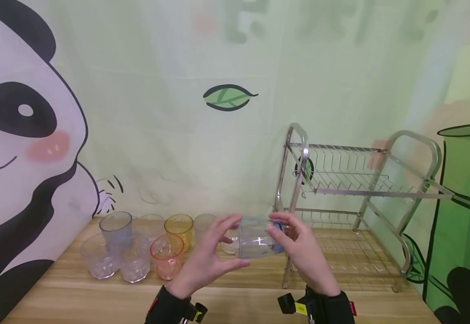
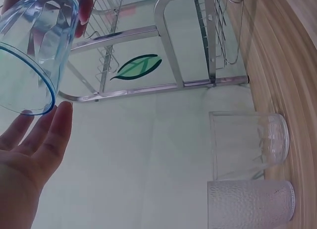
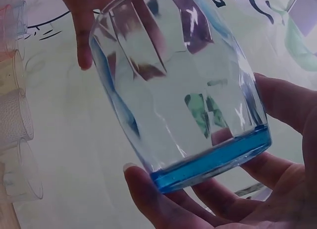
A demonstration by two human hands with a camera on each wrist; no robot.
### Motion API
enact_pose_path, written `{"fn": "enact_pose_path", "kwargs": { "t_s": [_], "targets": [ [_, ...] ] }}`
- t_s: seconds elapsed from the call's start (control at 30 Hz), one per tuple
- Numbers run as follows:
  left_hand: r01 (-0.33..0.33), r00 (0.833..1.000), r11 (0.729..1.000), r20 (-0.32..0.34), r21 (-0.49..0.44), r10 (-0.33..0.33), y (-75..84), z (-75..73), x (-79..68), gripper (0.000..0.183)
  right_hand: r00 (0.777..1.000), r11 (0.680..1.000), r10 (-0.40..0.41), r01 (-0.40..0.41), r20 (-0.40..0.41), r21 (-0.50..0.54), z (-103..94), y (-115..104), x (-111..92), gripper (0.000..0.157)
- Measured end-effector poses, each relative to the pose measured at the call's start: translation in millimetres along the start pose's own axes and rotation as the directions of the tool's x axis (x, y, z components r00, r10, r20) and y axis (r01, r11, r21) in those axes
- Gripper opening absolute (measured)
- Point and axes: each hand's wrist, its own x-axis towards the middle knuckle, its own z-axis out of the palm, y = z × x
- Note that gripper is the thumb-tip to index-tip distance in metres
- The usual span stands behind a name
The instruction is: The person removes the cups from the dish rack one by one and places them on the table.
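Note:
A clear faceted drinking glass (image 1: pixel 255 243) with a blue base lies sideways in the air, its mouth toward the left. My right hand (image 1: pixel 301 252) grips it around the base, and the right wrist view shows fingers curled about the blue bottom (image 3: pixel 213 157). At the mouth end my left hand (image 1: pixel 202 261) holds the rim, fingers over the top and thumb below. In the left wrist view, left fingertips (image 2: pixel 59 122) meet the blue-tinted rim of the glass (image 2: pixel 52 90). The inner side of the left thumb's contact is hard to make out.
Several tumblers stand on the wooden table (image 1: pixel 97 301) at the left, including a yellow glass (image 1: pixel 179 225), a pink glass (image 1: pixel 167 256) and a bluish glass (image 1: pixel 115 227). At the right stands a two-tier metal dish rack (image 1: pixel 381 194). A printed cloth (image 1: pixel 158 112) hangs behind.

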Motion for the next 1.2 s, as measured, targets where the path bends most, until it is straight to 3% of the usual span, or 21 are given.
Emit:
{"fn": "enact_pose_path", "kwargs": {
  "t_s": [0.33, 0.77, 1.03, 1.2],
  "targets": [
    [0.066, 0.998, 0.998, 0.014, -0.021, -0.065, -3.7, 0.1, -2.9, 0.082, 0.994, 0.999, 0.036, -0.037, 0.102, 0.006, -2.3, 8.2, 3.6, 0.047],
    [0.115, 0.991, 0.990, 0.053, 0.079, -0.120, -10.3, -11.7, -9.9, 0.081, 0.979, 0.997, 0.007, 0.009, 0.204, -0.077, 3.3, 28.6, 14.0, 0.048],
    [0.191, 0.959, 0.953, 0.160, 0.237, -0.232, -18.4, -36.3, -15.7, 0.081, 0.974, 0.967, 0.039, 0.019, 0.223, -0.254, 12.0, 40.6, 16.0, 0.049],
    [0.193, 0.935, 0.914, 0.217, 0.358, -0.282, -24.2, -50.1, -18.1, 0.081, 0.975, 0.951, 0.038, 0.031, 0.218, -0.307, 14.8, 44.1, 14.2, 0.047]
  ]
}}
